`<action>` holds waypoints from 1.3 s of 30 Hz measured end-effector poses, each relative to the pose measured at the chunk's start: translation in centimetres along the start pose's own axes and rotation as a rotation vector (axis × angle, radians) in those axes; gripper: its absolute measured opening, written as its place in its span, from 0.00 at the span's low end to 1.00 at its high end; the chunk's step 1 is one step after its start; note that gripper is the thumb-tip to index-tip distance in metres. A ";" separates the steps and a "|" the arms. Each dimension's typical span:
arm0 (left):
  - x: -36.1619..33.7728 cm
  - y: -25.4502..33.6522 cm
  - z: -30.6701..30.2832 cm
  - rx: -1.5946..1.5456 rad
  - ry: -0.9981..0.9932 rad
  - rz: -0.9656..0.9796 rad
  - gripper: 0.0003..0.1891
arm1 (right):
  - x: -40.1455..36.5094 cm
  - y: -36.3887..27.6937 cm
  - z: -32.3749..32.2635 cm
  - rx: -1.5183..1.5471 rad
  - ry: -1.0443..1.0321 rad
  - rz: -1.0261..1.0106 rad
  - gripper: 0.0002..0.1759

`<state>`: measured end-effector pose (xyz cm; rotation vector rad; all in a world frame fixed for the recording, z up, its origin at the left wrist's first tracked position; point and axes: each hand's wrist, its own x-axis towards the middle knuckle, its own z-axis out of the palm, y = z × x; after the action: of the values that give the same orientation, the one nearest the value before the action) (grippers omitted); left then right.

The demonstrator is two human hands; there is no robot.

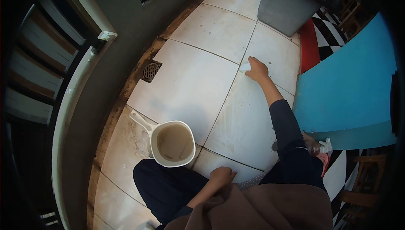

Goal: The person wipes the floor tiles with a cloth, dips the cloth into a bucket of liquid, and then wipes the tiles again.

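My right hand (257, 69) reaches out over the tiled floor (198, 82) and presses a small white cloth or sponge (245, 67) against a tile near a grout line. My left hand (222, 175) rests closed on my knee, nothing visible in it. A white dipper (172, 143) with a handle, holding murky brown water, stands on the floor just ahead of my left knee.
A floor drain (151, 70) sits by the low grey wall and railing (80, 103) on the left. A grey bin (284, 4) stands at the far end. A blue board (350, 86) and checkered flooring lie to the right. The tiles look wet and streaked.
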<state>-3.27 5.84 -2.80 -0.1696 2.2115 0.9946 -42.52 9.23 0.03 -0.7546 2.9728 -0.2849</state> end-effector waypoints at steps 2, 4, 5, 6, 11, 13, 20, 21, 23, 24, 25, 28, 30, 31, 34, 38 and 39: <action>-0.1 0.2 0.1 -0.007 -0.002 0.005 0.23 | 0.0 0.0 0.0 -0.004 0.002 -0.054 0.22; 0.1 0.5 0.1 -0.015 -0.012 0.014 0.23 | -1.9 -0.1 0.0 -0.007 -0.051 -0.134 0.22; 0.1 0.6 0.0 -0.013 -0.011 0.022 0.23 | -2.6 -0.3 -0.1 -0.005 -0.080 -0.178 0.22; 0.1 0.6 0.1 -0.011 -0.011 0.027 0.23 | -2.8 -0.5 -0.4 -0.016 -0.080 -0.166 0.22; 0.3 0.1 0.6 -0.009 -0.029 0.005 0.24 | -0.8 -0.1 -0.2 -0.017 -0.050 -0.019 0.23; 0.1 0.1 0.3 -0.006 -0.020 -0.004 0.23 | 0.2 -0.3 -0.3 -0.024 -0.034 0.020 0.22; -0.1 0.7 0.0 -0.020 -0.028 0.007 0.23 | -3.9 -0.7 0.2 -0.008 -0.065 -0.132 0.23; -0.1 0.7 0.2 -0.023 -0.037 -0.002 0.23 | -3.8 -0.4 0.0 -0.005 -0.070 -0.135 0.23; -0.1 0.5 0.5 -0.015 -0.050 -0.008 0.23 | -2.6 -0.2 -0.5 -0.015 -0.077 -0.087 0.22; 0.1 0.3 0.6 -0.007 -0.049 -0.006 0.23 | -1.7 0.0 -0.5 -0.009 -0.051 -0.048 0.22; 0.2 0.2 0.5 0.000 -0.046 -0.005 0.23 | -0.6 0.3 -0.4 -0.001 -0.022 -0.012 0.22; 0.1 0.4 0.0 0.000 -0.060 -0.010 0.24 | 0.6 0.0 -0.3 0.002 -0.025 -0.002 0.21; 0.1 0.5 0.2 -0.003 -0.070 -0.007 0.24 | 0.0 -0.1 -0.4 0.008 -0.045 -0.060 0.21; 0.2 0.6 0.2 -0.006 -0.072 -0.005 0.24 | -0.8 -0.1 -0.3 -0.023 -0.066 -0.078 0.21; 0.1 0.7 0.2 -0.018 -0.060 0.008 0.24 | -2.7 -1.1 -0.6 -0.061 -0.104 -0.094 0.22; 0.0 0.6 0.1 -0.012 -0.078 -0.019 0.23 | -1.2 -0.7 -0.2 -0.029 -0.039 0.020 0.23; 0.0 0.5 0.1 -0.008 -0.071 -0.022 0.23 | -0.9 -1.0 -0.2 -0.032 -0.013 0.039 0.24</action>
<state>-3.41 6.24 -2.52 -0.1599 2.1369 0.9828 -41.33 8.83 0.47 -0.6982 2.9830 -0.2303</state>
